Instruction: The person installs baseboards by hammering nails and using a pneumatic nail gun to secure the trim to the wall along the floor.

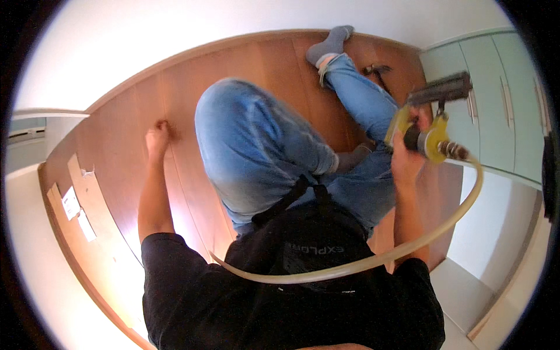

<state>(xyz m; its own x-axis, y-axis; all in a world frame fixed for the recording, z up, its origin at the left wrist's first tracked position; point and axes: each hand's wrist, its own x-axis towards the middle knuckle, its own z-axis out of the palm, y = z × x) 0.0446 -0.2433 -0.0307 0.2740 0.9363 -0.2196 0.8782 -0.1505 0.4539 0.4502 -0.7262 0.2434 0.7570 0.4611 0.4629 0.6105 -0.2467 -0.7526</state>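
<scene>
On the right, my right hand (408,160) is wrapped around the grip of a yellow and black air nail gun (436,143). The gun is raised beside my right leg, its long dark bar (440,87) toward the green cabinets. From its brass fitting a pale, clear air hose (466,201) curves down and across my lap to the left. My left hand (156,139) is low over the wooden floor, left of my raised knee, with its fingers curled together. A dark blurred patch shows at its fingertips; whether it holds anything cannot be made out.
I sit on a reddish-brown wood floor (262,61) with my legs bent. A dark hammer-like tool (376,70) lies beyond my right shin. Light boards (93,192) with paper labels lie at the left wall. Pale green cabinets (490,93) line the right; a white wall stands ahead.
</scene>
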